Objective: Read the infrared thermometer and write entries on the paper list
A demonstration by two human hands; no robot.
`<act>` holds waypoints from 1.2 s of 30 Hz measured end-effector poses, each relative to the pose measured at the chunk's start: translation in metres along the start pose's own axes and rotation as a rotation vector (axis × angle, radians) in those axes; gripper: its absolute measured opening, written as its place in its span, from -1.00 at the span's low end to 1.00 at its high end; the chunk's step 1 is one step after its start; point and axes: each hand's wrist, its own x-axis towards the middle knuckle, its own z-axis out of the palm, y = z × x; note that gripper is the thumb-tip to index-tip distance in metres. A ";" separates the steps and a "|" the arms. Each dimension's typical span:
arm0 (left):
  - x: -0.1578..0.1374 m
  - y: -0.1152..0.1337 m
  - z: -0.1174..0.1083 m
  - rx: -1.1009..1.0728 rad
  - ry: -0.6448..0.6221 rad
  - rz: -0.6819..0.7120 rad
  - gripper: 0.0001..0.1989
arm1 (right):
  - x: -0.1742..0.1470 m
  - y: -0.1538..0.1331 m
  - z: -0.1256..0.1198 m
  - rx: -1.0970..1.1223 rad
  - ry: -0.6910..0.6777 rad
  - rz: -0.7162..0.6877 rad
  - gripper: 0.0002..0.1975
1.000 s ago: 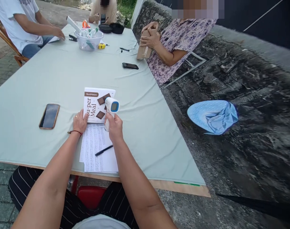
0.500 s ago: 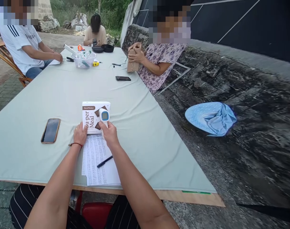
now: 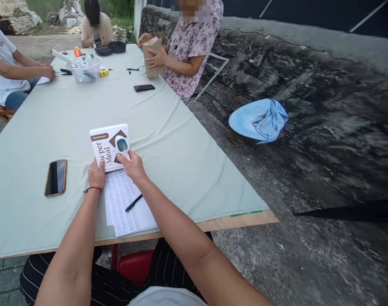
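A white box with brown print, reading "NutriMotion" and "Meal" [image 3: 100, 138], is on or just above the table in front of me. My left hand [image 3: 96, 174] is closed on its lower left corner, thumb on the front. In my right hand [image 3: 134, 166] is a white infrared thermometer [image 3: 121, 144] with a blue-rimmed screen facing me, in front of the box's right side. Its handle is mostly hidden by my fingers. Printed sheets [image 3: 119, 199] lie below the box, with a black pen [image 3: 134, 203] on them, partly beneath my right forearm.
Left of my hands lies a phone [image 3: 56, 177]; farther off are another phone [image 3: 144, 87], a clear basin [image 3: 88, 72] of bottles and a tape measure [image 3: 103, 72]. A co-worker at right holds a cardboard box [image 3: 153, 57]. A blue hat [image 3: 259, 121] lies beyond the right edge.
The view has swung right and down, so the scene sits farther left and higher. Both hands keep their hold on the box and thermometer. The co-worker's cardboard box has turned.
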 end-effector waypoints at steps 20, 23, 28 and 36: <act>0.001 -0.001 0.000 -0.017 0.011 0.019 -0.38 | -0.096 -0.031 -0.077 -0.051 0.006 0.015 -0.64; 0.001 0.000 -0.001 -0.016 0.010 0.016 -0.39 | -0.107 -0.034 -0.091 -0.063 0.023 0.030 -0.63; 0.001 -0.001 -0.003 -0.021 0.008 0.026 -0.41 | -0.119 -0.044 -0.100 -0.089 0.033 0.010 -0.64; -0.002 0.005 -0.007 0.016 -0.057 -0.012 -0.48 | -0.084 0.010 -0.128 -0.503 0.131 -0.002 -0.53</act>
